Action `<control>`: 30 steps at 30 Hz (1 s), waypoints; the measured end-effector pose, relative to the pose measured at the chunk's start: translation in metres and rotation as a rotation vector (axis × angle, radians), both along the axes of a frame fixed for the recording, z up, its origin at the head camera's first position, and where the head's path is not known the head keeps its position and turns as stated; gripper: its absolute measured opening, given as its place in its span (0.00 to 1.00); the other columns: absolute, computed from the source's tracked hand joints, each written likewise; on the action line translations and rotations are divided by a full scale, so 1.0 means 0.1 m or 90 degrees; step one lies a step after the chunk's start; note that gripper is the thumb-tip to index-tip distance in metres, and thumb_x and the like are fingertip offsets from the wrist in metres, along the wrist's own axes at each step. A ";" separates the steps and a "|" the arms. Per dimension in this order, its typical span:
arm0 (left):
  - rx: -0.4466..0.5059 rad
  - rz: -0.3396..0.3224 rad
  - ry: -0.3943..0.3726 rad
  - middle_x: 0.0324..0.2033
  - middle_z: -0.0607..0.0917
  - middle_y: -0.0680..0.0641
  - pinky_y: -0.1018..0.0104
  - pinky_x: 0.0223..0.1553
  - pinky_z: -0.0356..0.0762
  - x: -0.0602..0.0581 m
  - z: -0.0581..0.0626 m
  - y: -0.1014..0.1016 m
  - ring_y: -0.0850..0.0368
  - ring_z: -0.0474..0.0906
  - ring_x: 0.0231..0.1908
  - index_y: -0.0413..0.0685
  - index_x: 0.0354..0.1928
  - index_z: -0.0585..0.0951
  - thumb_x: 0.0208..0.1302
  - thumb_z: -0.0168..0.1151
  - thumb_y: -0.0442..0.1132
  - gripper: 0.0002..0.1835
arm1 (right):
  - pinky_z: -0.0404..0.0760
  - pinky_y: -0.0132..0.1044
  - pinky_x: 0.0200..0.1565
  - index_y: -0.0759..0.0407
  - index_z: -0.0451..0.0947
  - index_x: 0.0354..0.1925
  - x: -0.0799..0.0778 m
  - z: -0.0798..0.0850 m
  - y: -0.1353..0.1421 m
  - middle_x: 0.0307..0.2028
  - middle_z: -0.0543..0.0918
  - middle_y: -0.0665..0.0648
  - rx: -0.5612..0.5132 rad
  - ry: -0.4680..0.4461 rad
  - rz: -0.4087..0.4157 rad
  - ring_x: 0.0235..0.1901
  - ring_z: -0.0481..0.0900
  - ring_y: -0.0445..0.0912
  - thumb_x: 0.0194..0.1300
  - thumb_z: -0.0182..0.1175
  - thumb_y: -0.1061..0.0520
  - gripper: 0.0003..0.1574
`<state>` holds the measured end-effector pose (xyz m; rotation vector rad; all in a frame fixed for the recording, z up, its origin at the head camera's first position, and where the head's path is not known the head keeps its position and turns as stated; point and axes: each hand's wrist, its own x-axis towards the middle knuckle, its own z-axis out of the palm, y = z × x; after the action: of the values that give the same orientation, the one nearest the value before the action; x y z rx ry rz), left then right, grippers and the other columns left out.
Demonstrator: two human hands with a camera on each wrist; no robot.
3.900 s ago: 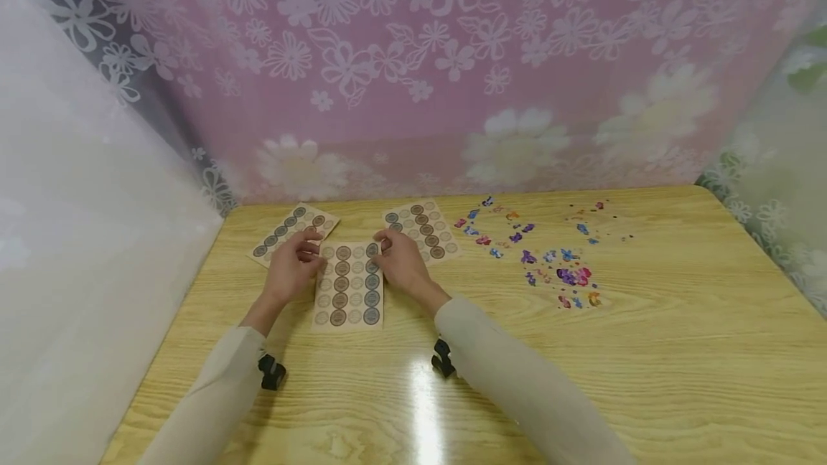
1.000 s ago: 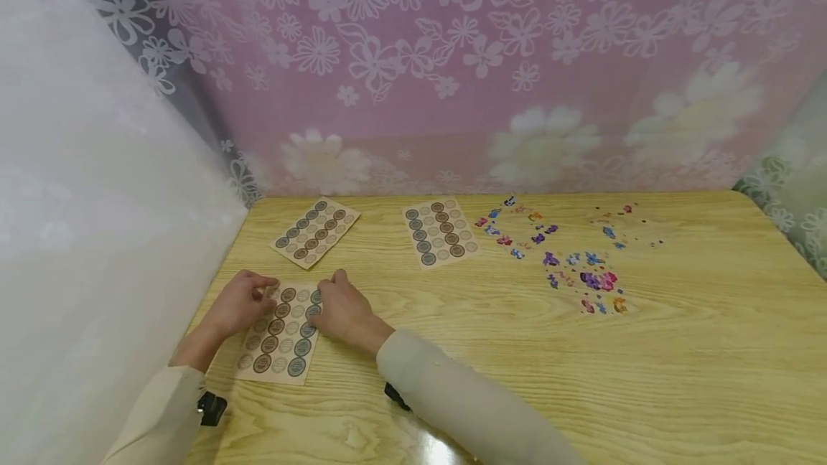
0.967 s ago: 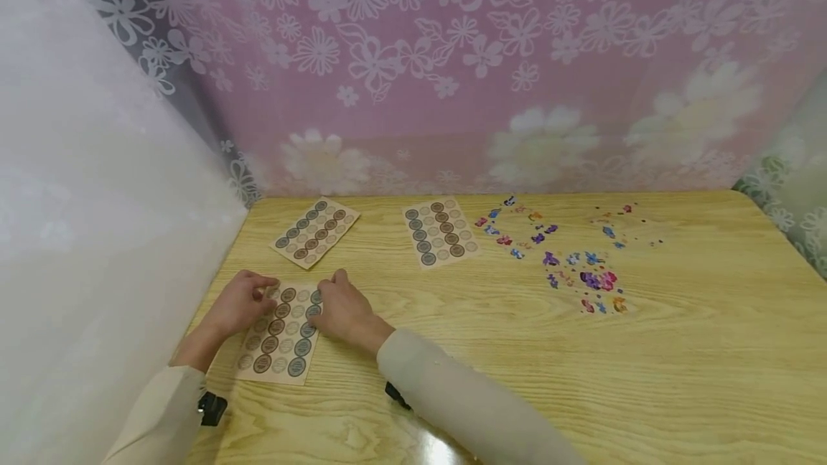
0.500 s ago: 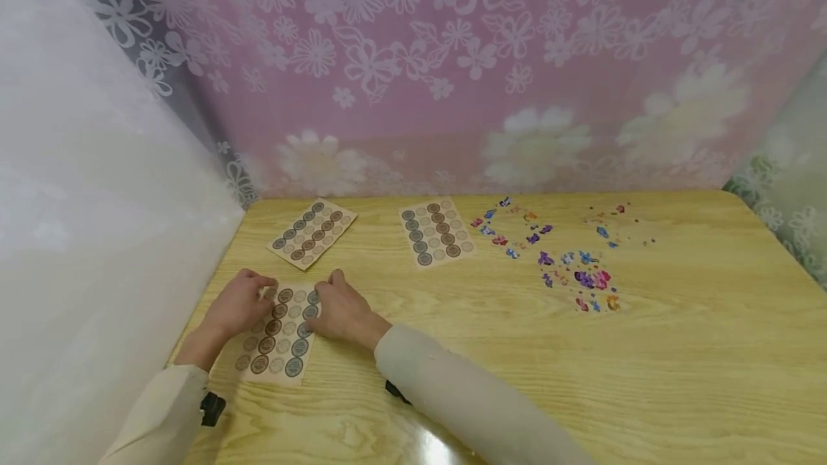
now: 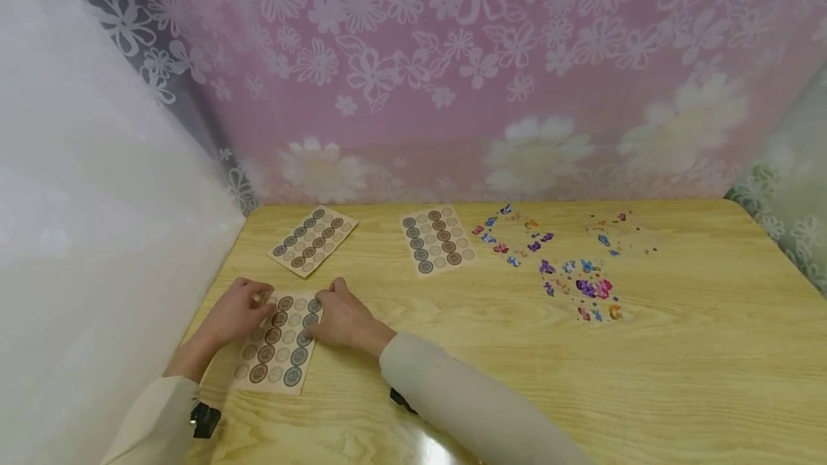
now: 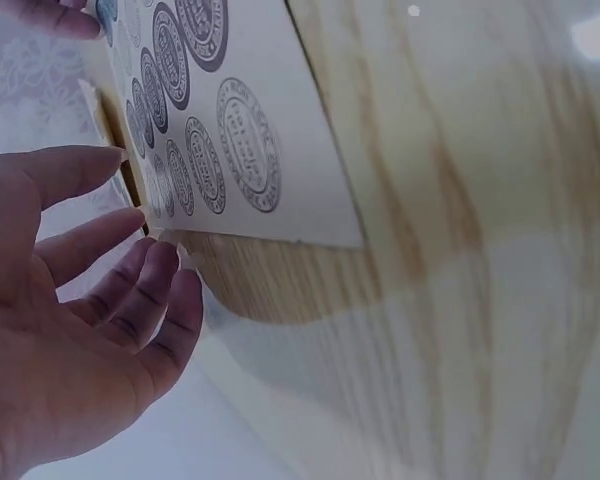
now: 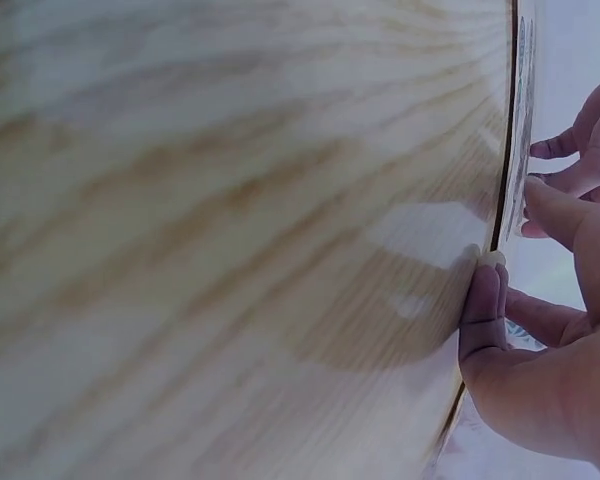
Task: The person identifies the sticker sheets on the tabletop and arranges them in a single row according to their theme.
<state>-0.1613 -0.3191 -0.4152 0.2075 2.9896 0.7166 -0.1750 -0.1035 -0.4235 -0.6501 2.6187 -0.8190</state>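
A tan sheet of round stickers [image 5: 282,355], with rows of brown, pale and blue-grey circles, lies on the table at the front left. My left hand [image 5: 237,313] is at its upper left edge; in the left wrist view its thumb and fingers are apart, with fingertips right at the edge. My right hand [image 5: 345,318] holds the opposite upper edge, thumb over the printed face. In the right wrist view, its curled fingers [image 7: 483,310] meet the sheet's edge at the table. Two similar sheets, one tilted [image 5: 313,241] and one more upright [image 5: 438,240], lie behind.
Clusters of colourful flower stickers [image 5: 584,288] lie on the right of the wooden table [image 5: 549,393]. A white curtain [image 5: 97,185] borders the left side, and a pink flowered cloth [image 5: 413,120] hangs behind the table.
Both hands have brought the sticker sheet from mid-table to the front left, away from the other two sheets. Over the last second the sheet and hands have stayed almost in place.
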 end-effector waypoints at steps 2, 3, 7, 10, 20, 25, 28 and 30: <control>0.024 0.010 -0.009 0.43 0.72 0.33 0.56 0.34 0.75 0.01 0.00 0.00 0.47 0.76 0.36 0.26 0.55 0.74 0.64 0.61 0.36 0.23 | 0.73 0.28 0.40 0.58 0.71 0.62 0.00 -0.02 0.01 0.50 0.65 0.52 -0.013 -0.009 -0.003 0.37 0.71 0.39 0.61 0.64 0.40 0.37; 0.033 0.014 -0.011 0.44 0.73 0.33 0.56 0.33 0.75 0.01 0.00 0.00 0.46 0.76 0.36 0.27 0.56 0.73 0.64 0.61 0.37 0.23 | 0.74 0.28 0.41 0.58 0.71 0.62 0.00 -0.02 0.02 0.50 0.65 0.53 -0.018 -0.011 -0.003 0.38 0.71 0.39 0.62 0.62 0.40 0.37; 0.047 0.038 -0.008 0.46 0.74 0.28 0.51 0.35 0.77 -0.02 0.03 -0.02 0.39 0.77 0.39 0.27 0.59 0.70 0.66 0.58 0.37 0.24 | 0.74 0.32 0.45 0.58 0.68 0.64 -0.03 0.02 0.10 0.52 0.67 0.55 -0.076 -0.038 -0.005 0.40 0.72 0.41 0.69 0.54 0.39 0.35; 0.047 0.062 0.008 0.48 0.73 0.26 0.45 0.39 0.76 -0.05 0.05 -0.05 0.33 0.76 0.43 0.27 0.60 0.69 0.68 0.56 0.37 0.24 | 0.72 0.35 0.48 0.57 0.68 0.64 -0.09 0.06 0.18 0.51 0.70 0.55 -0.121 -0.056 -0.014 0.43 0.71 0.41 0.71 0.49 0.39 0.33; 0.062 0.064 0.050 0.54 0.69 0.27 0.39 0.46 0.70 -0.23 0.16 -0.08 0.30 0.70 0.51 0.30 0.63 0.66 0.69 0.53 0.39 0.25 | 0.74 0.43 0.51 0.59 0.69 0.63 -0.41 0.07 0.49 0.50 0.76 0.54 -0.249 -0.087 -0.082 0.51 0.75 0.48 0.74 0.47 0.45 0.27; 0.077 0.032 0.061 0.58 0.65 0.27 0.38 0.49 0.68 -0.37 0.19 -0.11 0.29 0.67 0.54 0.30 0.65 0.64 0.72 0.51 0.39 0.26 | 0.72 0.45 0.54 0.57 0.67 0.65 -0.51 0.05 0.60 0.54 0.76 0.56 -0.267 -0.089 -0.109 0.55 0.74 0.49 0.74 0.47 0.45 0.29; 0.091 0.019 0.064 0.60 0.64 0.27 0.39 0.51 0.67 -0.47 0.21 -0.13 0.29 0.65 0.56 0.30 0.66 0.63 0.72 0.50 0.39 0.26 | 0.71 0.46 0.56 0.56 0.64 0.67 -0.56 0.03 0.64 0.58 0.74 0.57 -0.285 -0.092 -0.117 0.57 0.73 0.50 0.74 0.48 0.45 0.30; 0.098 0.011 0.069 0.60 0.63 0.27 0.39 0.51 0.68 -0.55 0.21 -0.14 0.29 0.65 0.56 0.30 0.66 0.62 0.73 0.50 0.40 0.27 | 0.70 0.46 0.56 0.55 0.63 0.68 -0.59 0.04 0.66 0.60 0.72 0.57 -0.303 -0.099 -0.126 0.58 0.72 0.50 0.74 0.48 0.45 0.30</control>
<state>-0.2159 -0.3335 -0.3937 0.2356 3.0414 0.9694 -0.2343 -0.0371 -0.4196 -0.4193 2.3830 -1.5151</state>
